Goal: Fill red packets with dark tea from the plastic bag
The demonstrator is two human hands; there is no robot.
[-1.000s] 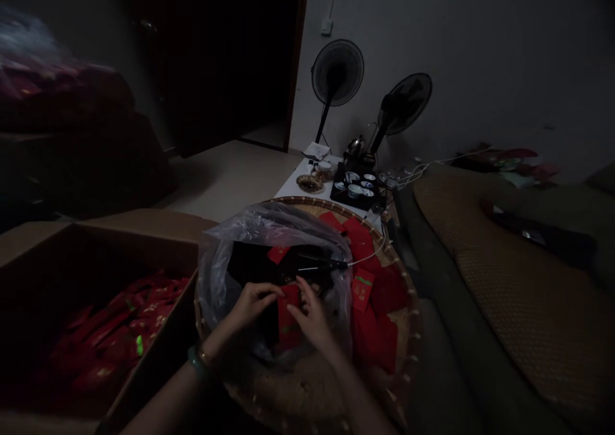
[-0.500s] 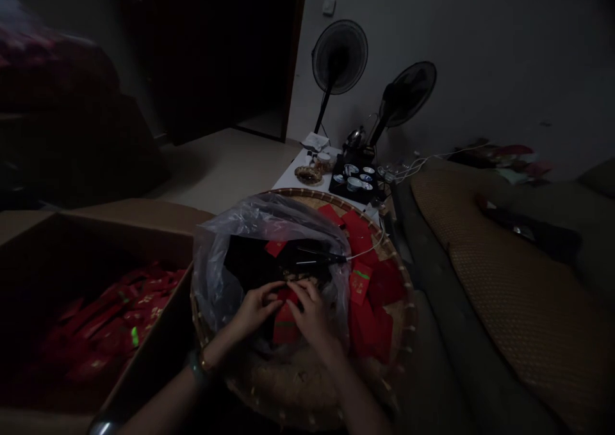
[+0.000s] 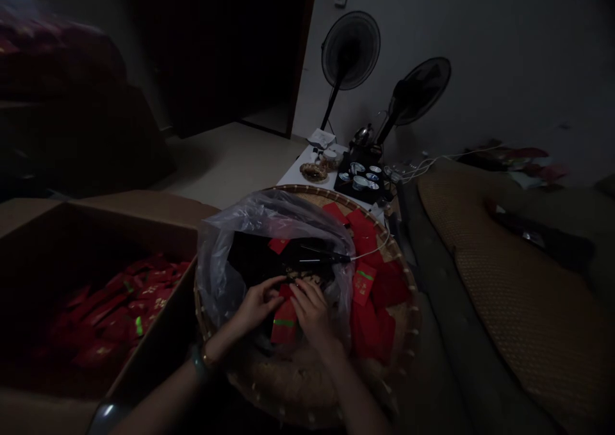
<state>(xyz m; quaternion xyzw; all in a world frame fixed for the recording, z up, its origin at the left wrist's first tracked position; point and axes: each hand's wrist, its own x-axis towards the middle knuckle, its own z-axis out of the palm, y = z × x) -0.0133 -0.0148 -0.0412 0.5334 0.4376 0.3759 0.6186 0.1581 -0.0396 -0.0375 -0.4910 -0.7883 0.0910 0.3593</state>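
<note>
Left hand (image 3: 259, 303) and right hand (image 3: 314, 313) pinch one red packet (image 3: 284, 330)
At six o'clock of the clear bag (image 3: 211, 281), held near its top from both sides, probably to stay still

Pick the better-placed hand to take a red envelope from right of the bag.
Likely the right hand: it sits nearer those envelopes, with the left hand farther across. Both touch another envelope.

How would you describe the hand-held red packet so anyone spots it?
Find the big round woven-bamboo tray, then the clear plastic bag on it. At the bag's near side is the rectangular red paper packet, banded in green; unlike the others, it is held by the left hand and right hand.
</note>
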